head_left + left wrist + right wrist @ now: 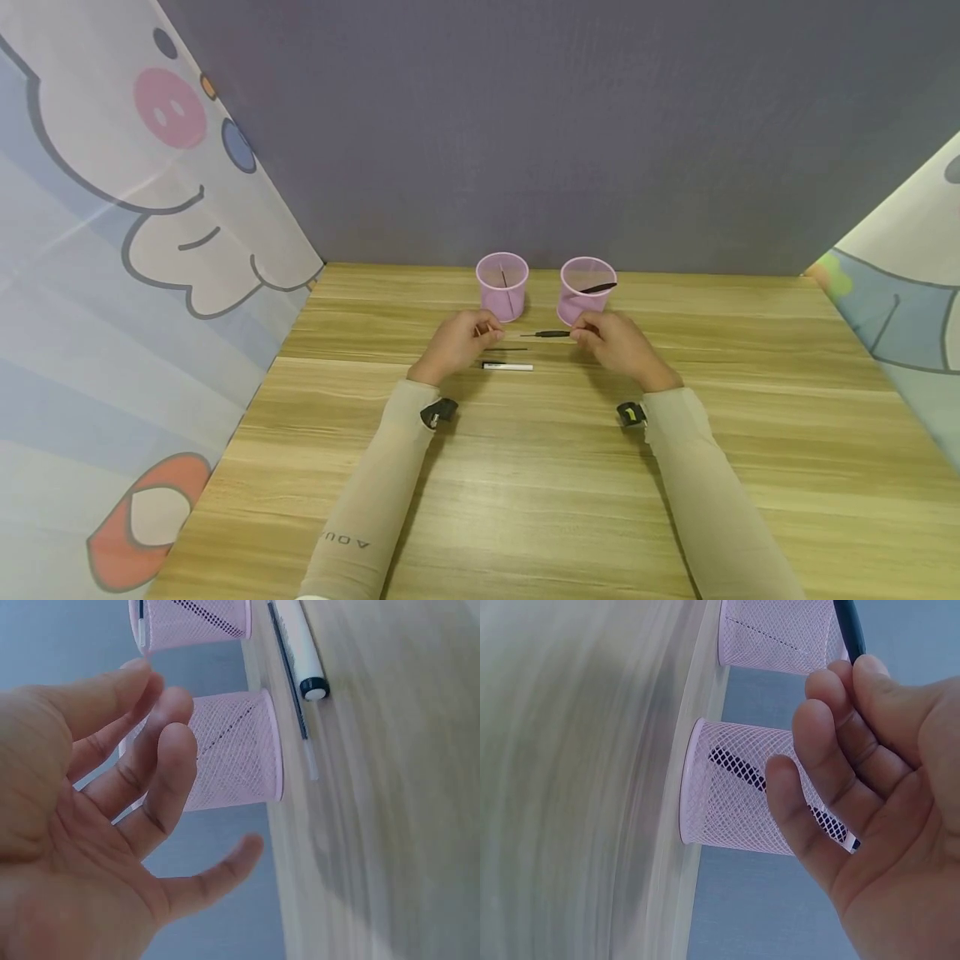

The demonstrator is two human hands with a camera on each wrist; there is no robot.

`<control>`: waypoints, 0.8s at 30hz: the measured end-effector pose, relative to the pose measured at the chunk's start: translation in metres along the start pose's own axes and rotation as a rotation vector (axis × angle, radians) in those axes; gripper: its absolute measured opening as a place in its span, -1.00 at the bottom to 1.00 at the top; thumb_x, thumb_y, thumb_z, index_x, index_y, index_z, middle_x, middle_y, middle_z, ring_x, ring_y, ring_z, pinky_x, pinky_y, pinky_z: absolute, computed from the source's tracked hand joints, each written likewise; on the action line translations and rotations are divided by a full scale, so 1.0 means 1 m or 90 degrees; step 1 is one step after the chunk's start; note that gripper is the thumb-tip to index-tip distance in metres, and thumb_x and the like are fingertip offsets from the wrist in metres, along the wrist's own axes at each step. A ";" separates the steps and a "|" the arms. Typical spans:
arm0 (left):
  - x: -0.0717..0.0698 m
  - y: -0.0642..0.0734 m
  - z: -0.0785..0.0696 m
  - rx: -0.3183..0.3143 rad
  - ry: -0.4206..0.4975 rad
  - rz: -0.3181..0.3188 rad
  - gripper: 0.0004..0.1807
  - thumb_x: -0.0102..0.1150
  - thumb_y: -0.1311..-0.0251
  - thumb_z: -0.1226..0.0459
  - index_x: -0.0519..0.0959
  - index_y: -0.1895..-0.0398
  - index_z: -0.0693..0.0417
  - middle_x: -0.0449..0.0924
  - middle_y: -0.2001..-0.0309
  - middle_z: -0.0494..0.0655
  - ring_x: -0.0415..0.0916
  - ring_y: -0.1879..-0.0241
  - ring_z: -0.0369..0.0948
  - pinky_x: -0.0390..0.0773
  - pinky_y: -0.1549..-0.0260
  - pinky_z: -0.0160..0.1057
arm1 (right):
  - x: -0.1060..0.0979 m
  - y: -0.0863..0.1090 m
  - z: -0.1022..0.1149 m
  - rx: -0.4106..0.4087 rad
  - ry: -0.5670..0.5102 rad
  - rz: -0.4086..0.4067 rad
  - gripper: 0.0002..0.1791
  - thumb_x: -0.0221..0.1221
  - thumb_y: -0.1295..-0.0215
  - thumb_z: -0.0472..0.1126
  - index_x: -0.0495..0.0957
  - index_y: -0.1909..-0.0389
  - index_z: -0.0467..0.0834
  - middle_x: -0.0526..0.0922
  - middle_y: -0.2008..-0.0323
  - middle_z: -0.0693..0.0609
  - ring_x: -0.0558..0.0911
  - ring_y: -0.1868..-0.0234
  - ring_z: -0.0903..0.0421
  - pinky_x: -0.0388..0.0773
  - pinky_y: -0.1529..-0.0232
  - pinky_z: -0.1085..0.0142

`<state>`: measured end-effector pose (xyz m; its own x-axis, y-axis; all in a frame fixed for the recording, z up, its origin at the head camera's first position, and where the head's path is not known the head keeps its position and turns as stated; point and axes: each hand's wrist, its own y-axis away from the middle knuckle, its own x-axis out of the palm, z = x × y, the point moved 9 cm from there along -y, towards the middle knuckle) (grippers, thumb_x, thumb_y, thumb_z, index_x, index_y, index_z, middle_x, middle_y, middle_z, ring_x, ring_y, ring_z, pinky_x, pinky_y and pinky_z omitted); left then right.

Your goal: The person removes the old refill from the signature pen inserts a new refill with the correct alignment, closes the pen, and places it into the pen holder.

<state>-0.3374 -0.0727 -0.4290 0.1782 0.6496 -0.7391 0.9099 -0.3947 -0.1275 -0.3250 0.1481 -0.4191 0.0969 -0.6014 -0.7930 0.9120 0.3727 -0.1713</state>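
Note:
Near the far side of the table, my right hand (617,340) pinches one end of a slim black pen-like piece (553,334) between thumb and fingertips. Its thin tip points left, toward my left hand (459,340). That hand is raised with loosely bent fingers and nothing in them, just short of the tip. Below the held piece lie a thin dark pen refill (506,349) with a clear end and a white pen (507,367) with a black end. Behind the hands stand two pink mesh cups, the left cup (491,302) and the right cup (570,308).
A thin dark stick (505,277) leans inside the left cup, and a thicker black pen-like barrel (598,288) leans in the right one. A grey panel (555,142) rises behind the wooden table (525,500). Cartoon-printed sheets (90,275) flank both sides.

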 end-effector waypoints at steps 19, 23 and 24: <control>0.016 0.009 -0.004 0.009 -0.157 0.137 -0.95 0.38 -0.25 0.29 0.76 0.37 -0.04 0.76 0.31 -0.18 0.61 0.26 -0.23 0.60 0.11 -0.15 | -0.006 0.001 -0.003 0.002 0.009 -0.010 -0.82 0.22 -0.46 -0.22 0.60 0.39 -0.15 0.52 0.55 0.09 0.41 0.51 0.14 0.35 0.43 0.27; 0.018 0.010 -0.002 0.000 -0.169 0.144 -0.95 0.39 -0.23 0.30 0.76 0.36 -0.05 0.78 0.25 -0.17 0.66 0.15 -0.19 0.62 0.01 -0.10 | -0.006 0.001 -0.003 0.003 0.008 -0.011 -0.81 0.22 -0.46 -0.22 0.60 0.40 -0.13 0.51 0.56 0.09 0.40 0.51 0.15 0.34 0.44 0.29; 0.019 0.010 -0.002 -0.003 -0.173 0.146 -0.96 0.40 -0.22 0.30 0.77 0.36 -0.05 0.78 0.25 -0.18 0.66 0.14 -0.18 0.61 -0.01 -0.10 | -0.006 0.001 -0.003 0.002 0.009 -0.011 -0.81 0.21 -0.46 -0.22 0.60 0.40 -0.13 0.51 0.56 0.08 0.40 0.51 0.15 0.34 0.44 0.29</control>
<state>-0.3239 -0.0635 -0.4431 0.2724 0.3478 -0.8971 0.8597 -0.5067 0.0646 -0.3262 0.1542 -0.4164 0.0755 -0.5979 -0.7980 0.9150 0.3597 -0.1830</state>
